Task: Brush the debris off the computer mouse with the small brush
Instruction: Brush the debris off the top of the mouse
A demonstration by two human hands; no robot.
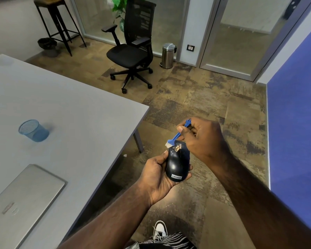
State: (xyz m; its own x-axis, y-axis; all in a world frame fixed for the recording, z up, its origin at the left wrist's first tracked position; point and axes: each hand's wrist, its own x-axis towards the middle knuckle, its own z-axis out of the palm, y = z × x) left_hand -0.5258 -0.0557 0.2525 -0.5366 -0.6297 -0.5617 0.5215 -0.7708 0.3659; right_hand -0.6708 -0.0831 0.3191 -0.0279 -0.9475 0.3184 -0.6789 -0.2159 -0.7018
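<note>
My left hand [155, 174] cradles a black computer mouse [177, 163] from below and the left, above the floor to the right of the table. Tan debris [177, 147] lies scattered on the mouse's front end near the buttons. My right hand [202, 136] pinches a small blue brush [175, 137] by its handle. The brush's white bristles touch the front left edge of the mouse, just beside the debris.
A grey table [66, 112] fills the left, with a closed silver laptop [23, 198] and a blue mesh cup [33, 130] on it. A black office chair [133, 47], a steel bin [168, 55] and a stool [58, 22] stand farther off. A blue wall [294, 108] rises on the right.
</note>
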